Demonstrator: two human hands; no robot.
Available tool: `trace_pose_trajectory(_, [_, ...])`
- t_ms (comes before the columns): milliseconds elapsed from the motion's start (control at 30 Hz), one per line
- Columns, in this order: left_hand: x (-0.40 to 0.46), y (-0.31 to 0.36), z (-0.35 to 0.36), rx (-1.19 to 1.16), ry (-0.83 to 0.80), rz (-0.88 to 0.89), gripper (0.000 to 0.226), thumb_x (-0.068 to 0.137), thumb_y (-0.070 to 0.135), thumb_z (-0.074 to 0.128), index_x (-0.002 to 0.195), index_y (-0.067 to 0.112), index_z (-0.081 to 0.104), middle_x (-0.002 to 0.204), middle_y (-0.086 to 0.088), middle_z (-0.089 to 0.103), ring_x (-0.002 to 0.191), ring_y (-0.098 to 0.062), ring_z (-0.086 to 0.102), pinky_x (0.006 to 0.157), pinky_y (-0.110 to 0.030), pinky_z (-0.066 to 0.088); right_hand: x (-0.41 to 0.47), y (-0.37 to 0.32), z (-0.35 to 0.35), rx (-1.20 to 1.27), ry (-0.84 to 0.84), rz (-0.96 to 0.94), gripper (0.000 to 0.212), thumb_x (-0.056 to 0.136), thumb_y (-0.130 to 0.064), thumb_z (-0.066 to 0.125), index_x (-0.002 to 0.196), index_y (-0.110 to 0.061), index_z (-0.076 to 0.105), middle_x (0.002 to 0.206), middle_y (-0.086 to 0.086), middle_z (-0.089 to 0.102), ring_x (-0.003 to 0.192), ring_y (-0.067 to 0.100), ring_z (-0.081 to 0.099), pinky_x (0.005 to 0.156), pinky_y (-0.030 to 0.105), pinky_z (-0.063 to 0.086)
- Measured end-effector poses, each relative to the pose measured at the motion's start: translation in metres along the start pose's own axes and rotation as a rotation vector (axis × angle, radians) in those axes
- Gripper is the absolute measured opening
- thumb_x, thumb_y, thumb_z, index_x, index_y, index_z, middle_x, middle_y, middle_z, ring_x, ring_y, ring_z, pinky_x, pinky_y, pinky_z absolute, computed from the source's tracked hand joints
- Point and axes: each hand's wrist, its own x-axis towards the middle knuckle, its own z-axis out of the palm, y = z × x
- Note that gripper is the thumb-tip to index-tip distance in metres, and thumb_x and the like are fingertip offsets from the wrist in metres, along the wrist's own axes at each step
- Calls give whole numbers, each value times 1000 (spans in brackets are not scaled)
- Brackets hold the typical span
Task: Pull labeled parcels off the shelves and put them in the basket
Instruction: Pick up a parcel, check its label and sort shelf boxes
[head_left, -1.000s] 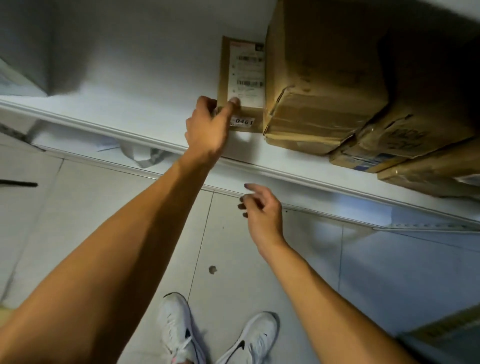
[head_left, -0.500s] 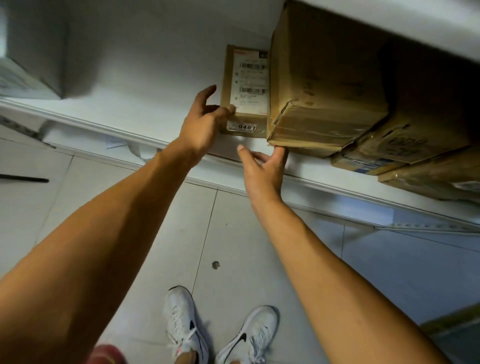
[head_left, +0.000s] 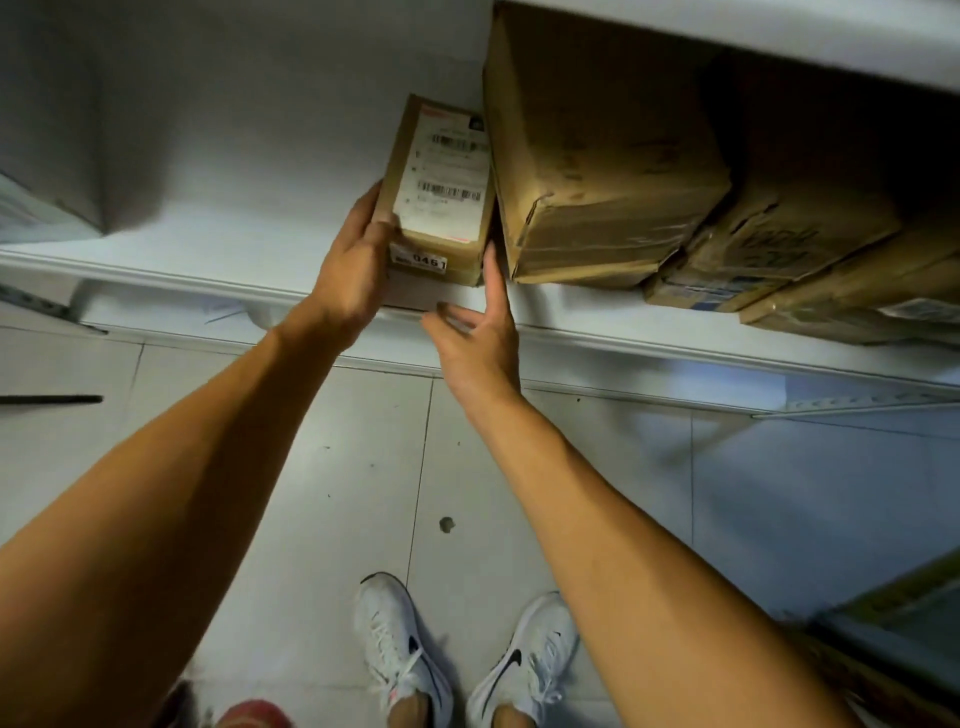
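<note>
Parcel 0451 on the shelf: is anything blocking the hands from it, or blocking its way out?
Nothing stands between the hands and the small parcel: the left hand already holds its left side, and the right hand touches its right edge. The large box crowds its right side, but the shelf front is open. No basket is in view.

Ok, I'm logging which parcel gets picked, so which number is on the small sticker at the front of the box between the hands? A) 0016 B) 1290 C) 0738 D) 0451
D: the small parcel, with the left hand at its left side and the right hand at its right, carries a front sticker reading 0451.
</note>
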Motion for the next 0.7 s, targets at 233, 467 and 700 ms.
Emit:
trace_pose_trajectory(233, [-36,-4,-5,43,57,-26,51,100,39,42,149,25,38,144,-2,53,126,-21,55,105,-45,51,-24,14,11,110,22,-2,98,87,0,68,155,-51,18,148,-1,52,121,8,61,68,17,56])
trace_pose_trajectory(467, [-51,13,10,516,169,-23,104,60,71,82,134,14,36,120,1,51,108,-17,54,79,-23,53,-48,35,4,181,62,-48,87,82,19,57,150,-34,44,131,-23,59,110,-5,63,61,27,58])
trace_pose_trajectory(700, [-78,-1,12,464,289,-39,102,54,63,83,135,16,43,125,0,56,111,-15,54,83,-29,52,-58,44,-11,288,143,-63,51,90,9,57,124,-27,68,108,-15,73,102,5,69,81,19,53])
